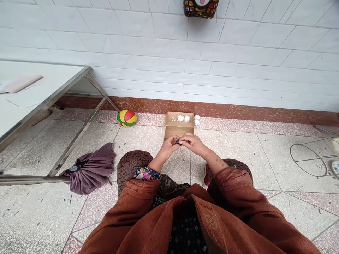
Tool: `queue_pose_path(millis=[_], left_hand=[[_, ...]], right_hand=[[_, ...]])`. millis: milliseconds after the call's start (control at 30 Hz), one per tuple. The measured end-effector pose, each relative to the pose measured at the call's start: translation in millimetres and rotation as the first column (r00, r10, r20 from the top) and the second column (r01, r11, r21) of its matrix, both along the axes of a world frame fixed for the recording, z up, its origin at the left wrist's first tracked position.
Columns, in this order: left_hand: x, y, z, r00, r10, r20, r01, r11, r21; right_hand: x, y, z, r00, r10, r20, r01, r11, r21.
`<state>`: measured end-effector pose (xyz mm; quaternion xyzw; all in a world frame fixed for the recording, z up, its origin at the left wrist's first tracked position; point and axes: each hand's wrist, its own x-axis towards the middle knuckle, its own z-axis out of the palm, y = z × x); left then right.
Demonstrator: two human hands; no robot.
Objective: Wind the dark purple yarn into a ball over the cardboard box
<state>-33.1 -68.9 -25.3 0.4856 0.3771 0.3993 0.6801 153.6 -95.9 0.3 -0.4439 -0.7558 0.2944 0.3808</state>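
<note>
My left hand (170, 146) and my right hand (192, 143) meet in front of my knees, fingers pinched together. Between them is a small dark piece (177, 141), too small and too covered by fingers to name. Both hands are closed on it. Just beyond them an open cardboard box (179, 130) stands on the floor, its near edge partly hidden by my hands. Two white balls of string (183, 118) lie at its far side, with a loose strand to their left. More white round pieces (196, 120) sit beside the box on the right.
A metal-framed table (71, 79) stands at the left, with a folded purple umbrella (91, 167) by its leg. Near the wall lies a red, yellow and green ball (126, 118). A wire ring (308, 160) is on the floor at right. A patterned bag (201, 10) hangs above.
</note>
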Motion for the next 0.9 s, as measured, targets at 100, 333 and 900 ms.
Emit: queue_pose_path(millis=[100,333,900], left_hand=[[2.4,-2.9,-0.6,0.999,-0.049,0.020,0.050,0.998,-0.025],[4.6,-6.8,-1.4,0.990,-0.077,0.122,0.095,0.985,-0.144],[0.3,-5.6,8.7,0.977,-0.164,0.138,0.173,0.983,-0.058]], right_hand=[[-2.7,1.9,-2.3,0.997,-0.075,-0.018,0.075,0.997,0.004],[-11.0,3.1,-7.2,0.964,-0.263,-0.027,0.262,0.964,-0.041],[3.4,21.7,-12.3,0.974,-0.182,-0.134,0.131,0.939,-0.319]])
